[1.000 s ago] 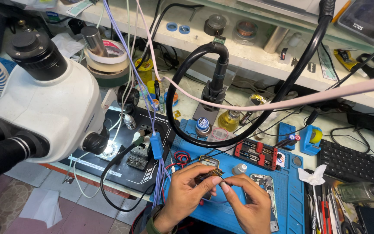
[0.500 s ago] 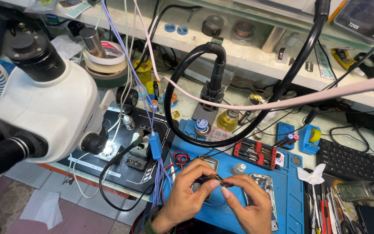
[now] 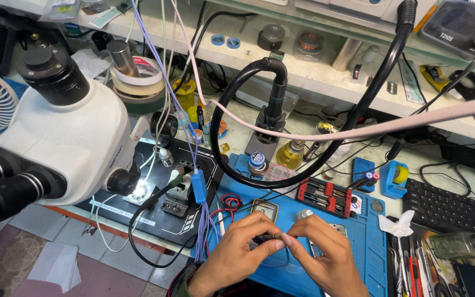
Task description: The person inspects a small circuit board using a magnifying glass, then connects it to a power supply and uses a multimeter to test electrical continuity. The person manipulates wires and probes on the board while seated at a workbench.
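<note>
Your left hand (image 3: 237,250) and right hand (image 3: 325,258) curl inward over the blue rubber mat (image 3: 369,247), fingers (image 3: 275,243) of both pinching a thin dark metal probe (image 3: 268,236) between the fingertips, just below the small yellow meter (image 3: 265,209).

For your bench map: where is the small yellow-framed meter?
Head view, low centre: the yellow-framed meter lies on the blue mat, just above the left hand.
</note>
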`<control>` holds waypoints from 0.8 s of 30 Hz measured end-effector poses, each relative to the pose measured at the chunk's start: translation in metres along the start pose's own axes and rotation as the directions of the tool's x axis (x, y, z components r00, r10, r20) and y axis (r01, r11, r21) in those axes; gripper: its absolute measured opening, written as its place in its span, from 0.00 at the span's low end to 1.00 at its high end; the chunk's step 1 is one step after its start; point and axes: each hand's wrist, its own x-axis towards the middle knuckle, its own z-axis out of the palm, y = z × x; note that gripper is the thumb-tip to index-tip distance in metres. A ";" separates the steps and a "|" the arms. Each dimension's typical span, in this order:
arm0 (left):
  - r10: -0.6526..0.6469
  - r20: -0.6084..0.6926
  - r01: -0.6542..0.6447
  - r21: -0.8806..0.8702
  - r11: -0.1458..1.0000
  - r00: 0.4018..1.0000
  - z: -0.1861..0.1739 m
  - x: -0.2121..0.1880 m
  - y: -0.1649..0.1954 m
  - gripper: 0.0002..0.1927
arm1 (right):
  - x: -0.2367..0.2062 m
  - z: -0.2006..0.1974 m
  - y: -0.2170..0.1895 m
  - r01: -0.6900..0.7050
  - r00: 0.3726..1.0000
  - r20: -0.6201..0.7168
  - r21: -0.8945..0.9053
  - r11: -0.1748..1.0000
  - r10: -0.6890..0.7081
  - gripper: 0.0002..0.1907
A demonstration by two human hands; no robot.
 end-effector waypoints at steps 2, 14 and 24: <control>-0.016 0.007 0.016 -0.014 1.000 1.000 0.001 0.001 -0.004 0.10 | -0.002 0.002 0.002 0.004 0.999 -0.035 0.008 1.000 -0.004 0.06; -0.117 -0.112 -0.003 -0.735 0.678 0.987 0.041 0.011 -0.034 0.36 | -0.041 0.054 0.027 -0.060 0.817 -0.524 0.336 0.940 0.240 0.02; -0.098 -0.138 -0.024 -0.686 0.727 0.986 0.044 0.002 -0.032 0.32 | -0.037 0.051 0.029 -0.030 0.868 -0.451 0.374 0.927 0.210 0.03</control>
